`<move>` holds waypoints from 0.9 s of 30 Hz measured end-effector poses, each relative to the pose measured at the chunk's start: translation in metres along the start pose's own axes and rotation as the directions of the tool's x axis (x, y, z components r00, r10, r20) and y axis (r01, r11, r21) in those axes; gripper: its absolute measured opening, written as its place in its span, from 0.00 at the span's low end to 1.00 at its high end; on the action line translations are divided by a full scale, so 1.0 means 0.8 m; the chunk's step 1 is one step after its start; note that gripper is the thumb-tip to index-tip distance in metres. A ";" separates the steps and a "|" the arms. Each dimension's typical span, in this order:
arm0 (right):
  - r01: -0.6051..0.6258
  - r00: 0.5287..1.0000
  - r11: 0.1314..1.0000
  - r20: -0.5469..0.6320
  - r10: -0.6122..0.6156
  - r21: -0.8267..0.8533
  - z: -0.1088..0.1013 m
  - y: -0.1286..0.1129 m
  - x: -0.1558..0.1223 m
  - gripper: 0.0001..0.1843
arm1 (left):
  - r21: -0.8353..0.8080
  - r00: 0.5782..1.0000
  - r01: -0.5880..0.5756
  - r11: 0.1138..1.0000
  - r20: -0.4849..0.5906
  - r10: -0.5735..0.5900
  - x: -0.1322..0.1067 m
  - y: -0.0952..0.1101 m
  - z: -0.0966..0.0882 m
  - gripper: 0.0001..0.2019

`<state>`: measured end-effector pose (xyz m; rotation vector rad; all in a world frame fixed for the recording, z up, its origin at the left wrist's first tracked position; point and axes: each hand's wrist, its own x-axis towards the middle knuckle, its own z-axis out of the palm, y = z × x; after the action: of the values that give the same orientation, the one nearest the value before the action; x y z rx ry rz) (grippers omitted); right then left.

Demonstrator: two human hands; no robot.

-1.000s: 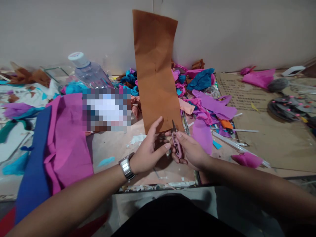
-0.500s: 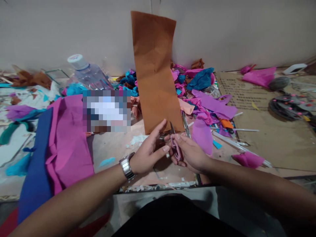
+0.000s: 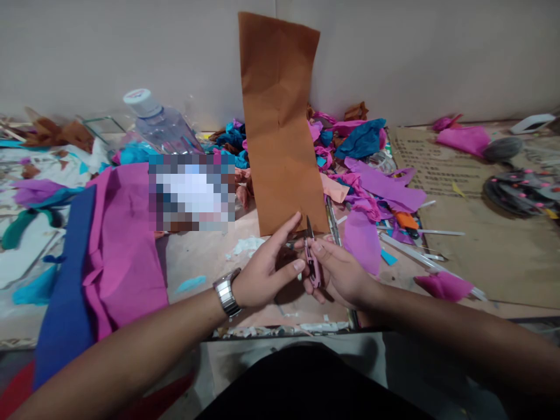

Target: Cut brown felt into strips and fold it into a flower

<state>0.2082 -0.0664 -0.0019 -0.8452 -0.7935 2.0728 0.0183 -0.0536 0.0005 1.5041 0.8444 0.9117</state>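
A tall brown paper strip stands upright in front of me. My left hand, with a metal watch on the wrist, pinches its bottom edge between thumb and fingers. My right hand is closed round small pink snips, whose dark blades point up and touch the strip's lower right edge.
Pink and blue paper sheets lie at the left beside a plastic bottle. Purple, pink and teal scraps are heaped behind the strip. Cardboard and dark wire pieces lie right. The table edge runs near my body.
The strip and both hands shifted slightly right and up. The snips' blades stay at the strip's bottom edge.
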 end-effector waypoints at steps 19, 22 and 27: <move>-0.003 1.000 1.000 -0.011 0.003 -0.009 -0.005 0.001 0.001 0.18 | -0.094 0.992 -0.063 0.994 0.100 0.072 0.002 -0.015 -0.004 0.41; -0.004 1.000 1.000 -0.008 0.004 -0.010 -0.004 0.000 0.001 0.18 | -0.065 0.993 -0.065 0.996 0.097 0.072 0.002 -0.017 -0.005 0.41; 0.003 1.000 1.000 -0.015 -0.003 -0.008 -0.004 0.000 0.002 0.18 | -0.035 0.992 -0.083 0.996 0.095 0.086 0.002 -0.018 -0.006 0.41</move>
<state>0.2094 -0.0643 -0.0044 -0.8631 -0.7953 2.0591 0.0143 -0.0488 -0.0134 1.5543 0.6981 0.9023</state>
